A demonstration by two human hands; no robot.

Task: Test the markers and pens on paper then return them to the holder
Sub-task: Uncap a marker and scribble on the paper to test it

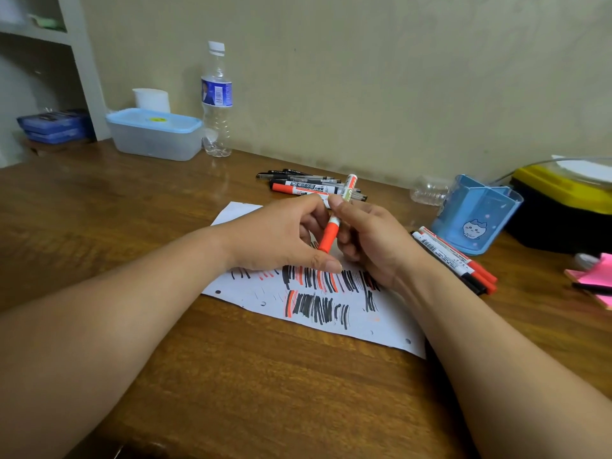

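A red-capped white marker [331,231] is held upright-tilted over the paper [364,321]. My right hand [374,243] grips its white barrel. My left hand [281,236] pinches the red cap end. The paper carries several black and red test strokes. A pile of markers and pens [308,185] lies behind my hands. Three markers [453,260] lie side by side to the right of the paper. The blue holder [477,215] with a cat picture stands at the right and looks empty.
A water bottle [217,101] and a lidded plastic box [154,134] stand at the back left of the wooden desk [231,376]. A yellow-and-black case [563,207] sits at far right, pink sticky notes [596,279] in front of it. An empty bottle [427,190] lies behind the holder.
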